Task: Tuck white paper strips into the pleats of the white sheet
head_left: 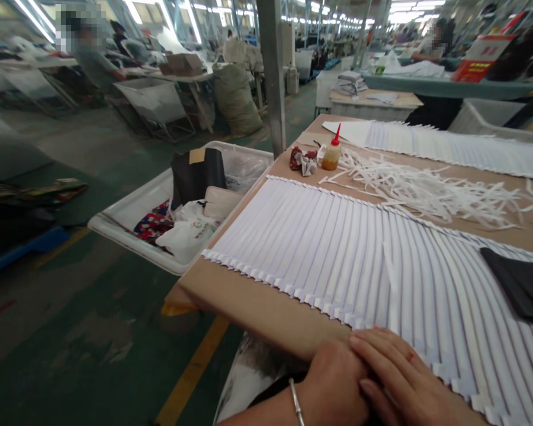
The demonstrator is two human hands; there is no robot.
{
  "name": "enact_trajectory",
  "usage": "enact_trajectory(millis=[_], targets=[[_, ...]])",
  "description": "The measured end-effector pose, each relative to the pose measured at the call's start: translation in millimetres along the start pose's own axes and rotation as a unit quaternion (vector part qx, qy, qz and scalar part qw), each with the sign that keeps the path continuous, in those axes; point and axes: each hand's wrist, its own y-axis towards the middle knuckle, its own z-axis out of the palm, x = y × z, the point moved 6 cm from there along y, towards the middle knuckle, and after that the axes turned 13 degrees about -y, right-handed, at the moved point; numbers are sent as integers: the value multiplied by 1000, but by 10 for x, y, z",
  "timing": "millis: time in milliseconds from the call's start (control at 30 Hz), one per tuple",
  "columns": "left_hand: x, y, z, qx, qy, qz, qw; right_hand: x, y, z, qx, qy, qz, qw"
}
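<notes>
Head view: a fanned stack of white paper strips is lying on a brown board, the row running parallel to the board's near edge, with each strip's long axis pointing away across the board and slanting further toward the right. A loose strip is lying on top of the stack, and a black cloth is covering part of its far right side.

The right hand is lying open and flat at the board's near edge, fingers together and pointing left, with its fingertips at the stack's near edge, holding nothing visible. It is resting over the left hand, which is wearing a metal bangle; that hand is partly hidden, so how far it is open, and whether it has hold of anything, cannot be told.

Beyond the stack on the board, paper offcuts are lying in a loose heap, with a glue bottle and a crumpled rag at their left and a second fanned stack behind them. Left of the board, a white bin is holding plastic bags.
</notes>
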Motion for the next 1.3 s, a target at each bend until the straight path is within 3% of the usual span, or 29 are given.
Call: enact_trajectory(millis=[67, 133, 233, 367, 433, 600, 767, 1000, 1300], targets=[[27, -94, -29, -18, -38, -16, 999, -67, 127, 117, 127, 48, 23, 990], [85, -180, -114, -61, -72, -56, 994, -157, 183, 252, 253, 118, 74, 957], [170, -273, -250, -113, -119, -104, 981, -247, 280, 372, 340, 188, 104, 915], [252, -314, -384, -138, -198, -128, 962, -396, 551, 512, 347, 178, 110, 914], [286, -335, -474, -155, -186, -134, 961, -464, 698, 607, 354, 152, 105, 917], [298, -453, -752, -232, -26, -77, 969, -561, 1038, 746, 355, 50, 74, 931], [283, -527, -846, -268, 106, -14, 958, -579, 1266, 799, 361, -34, 31, 931], [266, -424, -845, -253, 212, 40, 943, -587, 1421, 843, 355, -96, -17, 930], [203, -212, -885, -228, 314, 63, 919, -600, 1515, 873, 367, -122, -29, 922]])
